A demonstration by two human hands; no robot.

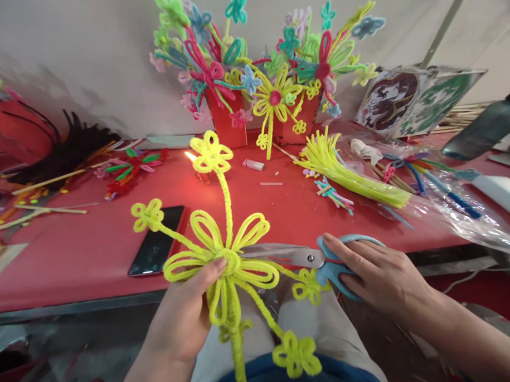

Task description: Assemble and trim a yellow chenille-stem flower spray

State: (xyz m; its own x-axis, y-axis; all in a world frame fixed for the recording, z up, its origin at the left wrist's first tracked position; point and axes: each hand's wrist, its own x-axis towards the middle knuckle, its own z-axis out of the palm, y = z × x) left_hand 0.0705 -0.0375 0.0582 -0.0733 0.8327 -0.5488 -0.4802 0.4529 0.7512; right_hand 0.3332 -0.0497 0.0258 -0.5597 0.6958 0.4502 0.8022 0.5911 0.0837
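My left hand (pixel 182 319) grips a yellow pipe-cleaner flower (pixel 224 253) at its centre, thumb pressed on the middle knot. The flower has looped petals and several thin stems ending in small blossoms, one rising to a blossom (pixel 210 152). My right hand (pixel 377 276) holds blue-handled scissors (pixel 301 257); the blades point left toward the flower's centre and lie against it. Both hands are over my lap, just before the red table's front edge (pixel 95 286).
A black phone (pixel 157 240) lies on the table near the edge. Two red boxes (pixel 225 122) of colourful pipe-cleaner flowers stand at the back. A yellow pipe-cleaner bundle (pixel 346 174) and plastic bags lie right; black pipe cleaners (pixel 65 150) and sticks left. A small flame (pixel 191 157) burns mid-table.
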